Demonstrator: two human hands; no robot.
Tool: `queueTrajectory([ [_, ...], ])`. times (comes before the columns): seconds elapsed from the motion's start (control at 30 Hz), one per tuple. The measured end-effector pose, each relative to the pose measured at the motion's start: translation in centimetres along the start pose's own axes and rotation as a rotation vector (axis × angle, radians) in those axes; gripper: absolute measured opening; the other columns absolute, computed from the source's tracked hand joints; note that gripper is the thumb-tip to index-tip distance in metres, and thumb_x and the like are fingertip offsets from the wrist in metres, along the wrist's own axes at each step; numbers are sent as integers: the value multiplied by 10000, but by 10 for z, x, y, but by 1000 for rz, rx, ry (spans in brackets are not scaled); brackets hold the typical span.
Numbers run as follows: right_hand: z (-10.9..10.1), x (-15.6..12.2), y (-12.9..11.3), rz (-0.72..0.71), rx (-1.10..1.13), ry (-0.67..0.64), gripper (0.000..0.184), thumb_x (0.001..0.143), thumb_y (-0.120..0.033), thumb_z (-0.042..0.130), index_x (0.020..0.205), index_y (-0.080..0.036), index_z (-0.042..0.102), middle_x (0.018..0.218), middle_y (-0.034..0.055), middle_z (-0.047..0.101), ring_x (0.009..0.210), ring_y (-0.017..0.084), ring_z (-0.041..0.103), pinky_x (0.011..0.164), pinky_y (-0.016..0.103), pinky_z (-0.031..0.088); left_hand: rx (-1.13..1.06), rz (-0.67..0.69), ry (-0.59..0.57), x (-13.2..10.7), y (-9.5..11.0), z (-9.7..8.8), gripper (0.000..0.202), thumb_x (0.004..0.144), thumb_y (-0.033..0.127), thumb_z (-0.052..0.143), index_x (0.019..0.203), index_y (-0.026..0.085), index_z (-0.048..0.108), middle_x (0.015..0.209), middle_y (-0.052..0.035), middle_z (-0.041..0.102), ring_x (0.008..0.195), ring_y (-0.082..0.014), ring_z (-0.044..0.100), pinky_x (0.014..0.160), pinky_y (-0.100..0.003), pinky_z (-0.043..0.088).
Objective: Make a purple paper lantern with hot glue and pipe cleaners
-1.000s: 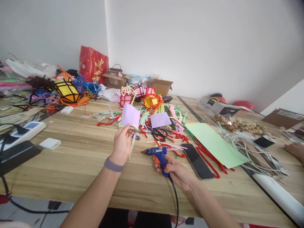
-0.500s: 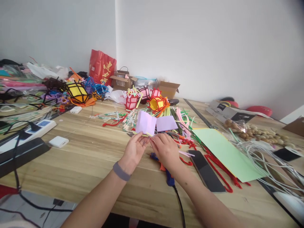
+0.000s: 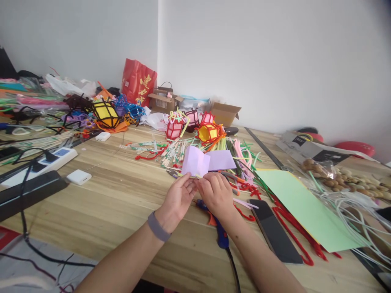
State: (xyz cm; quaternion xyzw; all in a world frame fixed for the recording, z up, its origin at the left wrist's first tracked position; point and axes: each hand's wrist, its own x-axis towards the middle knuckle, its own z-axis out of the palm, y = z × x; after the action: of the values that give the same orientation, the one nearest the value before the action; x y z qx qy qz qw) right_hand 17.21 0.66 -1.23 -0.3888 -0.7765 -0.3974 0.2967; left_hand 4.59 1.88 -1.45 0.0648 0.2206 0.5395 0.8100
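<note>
My left hand (image 3: 178,200) and my right hand (image 3: 216,194) meet above the wooden table (image 3: 116,203), both pinching the lower edge of a folded piece of lilac paper (image 3: 195,162) that stands up between them. A yellow-green stick lies along that edge under my fingertips. A second lilac sheet (image 3: 221,160) lies flat just behind it. The blue glue gun (image 3: 218,230) with its orange trigger rests on the table under my right wrist, its black cord running toward me.
A heap of coloured pipe cleaners and small lanterns (image 3: 207,132) lies behind the paper. A black phone (image 3: 275,234) and a green sheet (image 3: 308,207) lie to the right, a power strip (image 3: 45,160) and white charger (image 3: 78,177) to the left.
My right hand let go of the glue gun, which now lies on the table, and came up to the lilac paper held by my left hand. The view shifted left.
</note>
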Motion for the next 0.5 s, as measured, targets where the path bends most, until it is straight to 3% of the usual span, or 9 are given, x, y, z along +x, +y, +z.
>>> queueTrajectory([
  [0.27, -2, 0, 2, -30, -36, -19, 105, 880, -124, 512, 896, -206, 577, 815, 43, 651, 809, 185, 552, 839, 352, 386, 13, 9, -17, -3, -3, 1, 143, 850, 125, 562, 713, 132, 600, 706, -34, 658, 663, -111, 627, 661, -227, 484],
  [0.5, 2, -3, 4, 20, 102, -40, 149, 887, -117, 495, 931, -224, 589, 843, 51, 657, 843, 181, 591, 900, 358, 424, 7, -1, -56, -4, -6, 1, 139, 837, 129, 585, 702, 137, 615, 684, -20, 650, 631, -99, 617, 621, -208, 476],
])
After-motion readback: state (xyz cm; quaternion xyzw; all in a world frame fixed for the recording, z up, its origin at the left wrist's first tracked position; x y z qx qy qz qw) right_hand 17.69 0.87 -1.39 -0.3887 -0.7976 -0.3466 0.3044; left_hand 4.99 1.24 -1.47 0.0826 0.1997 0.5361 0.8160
